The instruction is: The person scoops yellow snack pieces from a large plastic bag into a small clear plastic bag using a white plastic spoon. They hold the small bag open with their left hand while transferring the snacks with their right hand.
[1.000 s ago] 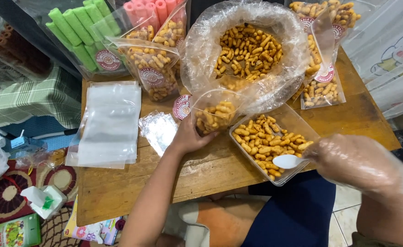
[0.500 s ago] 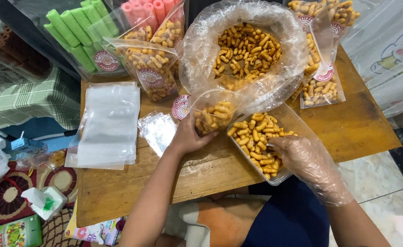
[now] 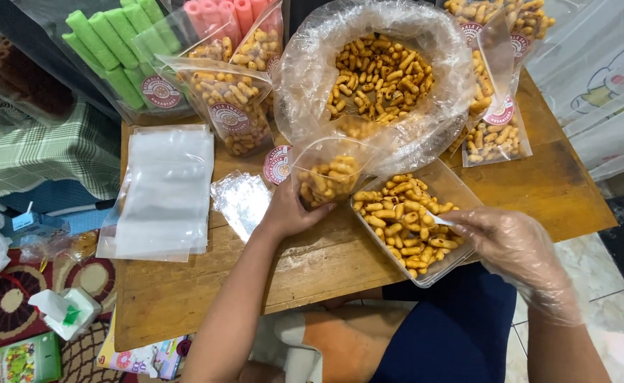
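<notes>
The left hand (image 3: 291, 213) grips the bag (image 3: 330, 174) upright and open by the tray (image 3: 461, 191), so the gloved right hand (image 3: 510, 248), pinching a scoop (image 3: 441, 220), stays close.

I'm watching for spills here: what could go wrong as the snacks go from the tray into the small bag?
1. The clear tray overhangs the wooden table edge; pressure from the gloved right hand scooping with the white spoon might tip it.
2. The small bag is steadied only by the left hand, so its mouth could sag and snacks miss.
</notes>
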